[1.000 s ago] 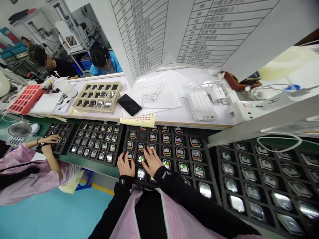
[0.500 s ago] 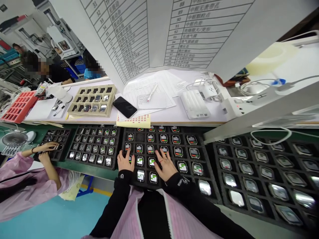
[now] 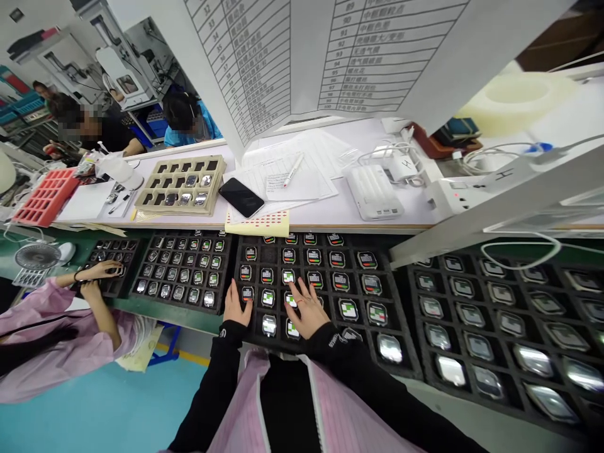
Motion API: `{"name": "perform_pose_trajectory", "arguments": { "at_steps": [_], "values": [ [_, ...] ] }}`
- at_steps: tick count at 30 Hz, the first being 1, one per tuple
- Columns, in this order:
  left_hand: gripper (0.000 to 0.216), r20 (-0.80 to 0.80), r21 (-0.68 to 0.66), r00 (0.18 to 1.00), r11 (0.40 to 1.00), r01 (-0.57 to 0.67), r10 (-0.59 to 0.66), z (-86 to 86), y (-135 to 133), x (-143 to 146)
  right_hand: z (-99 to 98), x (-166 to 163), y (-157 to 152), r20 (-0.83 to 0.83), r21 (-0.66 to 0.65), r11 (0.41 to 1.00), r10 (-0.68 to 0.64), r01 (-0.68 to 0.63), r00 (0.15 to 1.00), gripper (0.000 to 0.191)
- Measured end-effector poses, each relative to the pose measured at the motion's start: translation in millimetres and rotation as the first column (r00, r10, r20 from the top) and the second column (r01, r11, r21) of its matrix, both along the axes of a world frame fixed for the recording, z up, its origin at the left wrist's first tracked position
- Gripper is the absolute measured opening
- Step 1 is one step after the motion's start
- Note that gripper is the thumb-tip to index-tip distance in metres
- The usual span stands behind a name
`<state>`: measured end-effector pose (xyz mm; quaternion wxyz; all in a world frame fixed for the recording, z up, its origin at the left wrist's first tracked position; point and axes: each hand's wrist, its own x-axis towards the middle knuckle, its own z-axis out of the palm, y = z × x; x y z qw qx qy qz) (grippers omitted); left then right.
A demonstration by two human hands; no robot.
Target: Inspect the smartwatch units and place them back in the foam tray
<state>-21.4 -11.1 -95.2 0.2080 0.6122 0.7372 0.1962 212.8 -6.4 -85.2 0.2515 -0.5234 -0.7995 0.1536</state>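
Left hand (image 3: 237,304) and right hand (image 3: 306,308) hang palm-down over the near part of a black foam tray (image 3: 401,333) at lower centre, fingers spread, pinching nothing. Rows of square smartwatch bodies sit in the tray's pockets, most with lit screens showing coloured test patterns. Just right of the left hand's fingers (image 3: 234,290) lies a lit watch body (image 3: 246,294). Right fingertips (image 3: 288,284) reach over a second watch body (image 3: 290,300); whether they press on it cannot be told. Between the 2 hands lies a third watch body (image 3: 268,297), about equally near each. Each body's long axis appears to run away from the person, toward the tray's far edge.

Left of this tray, a second black tray (image 3: 182,302) holds smaller units. At far left, a co-worker in a pink smock sleeve (image 3: 35,308) has both hands (image 3: 97,272) on a third, smaller black tray (image 3: 113,286). Along the white bench above lie a black smartphone (image 3: 240,197), a sheet of red dot stickers (image 3: 257,224) and a beige pocketed tray (image 3: 182,185), beneath a large printed numbered chart (image 3: 292,56) at top centre.
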Motion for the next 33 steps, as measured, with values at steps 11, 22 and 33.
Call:
{"name": "perform_pose_trajectory", "arguments": {
  "at_steps": [11, 22, 33],
  "values": [
    [0.068, -0.048, -0.017, 0.998, 0.999, -0.052, 0.051, 10.9, 0, 10, 6.3, -14, -16, -0.037, -0.015, 0.998, 0.063, -0.064, 0.997, 0.060],
    [0.061, -0.146, -0.120, 0.986, 0.991, 0.059, -0.076, 35.7, 13, 15, 13.5, -48, 26, 0.099, -0.193, 0.969, 0.172, -0.151, 0.980, 0.065],
    [0.058, -0.229, -0.178, 0.973, 0.984, -0.017, -0.025, 32.2, 21, 20, -4.8, 8, 0, 0.010, -0.039, 0.998, -0.038, 0.039, 0.999, 0.063]
  ]
}}
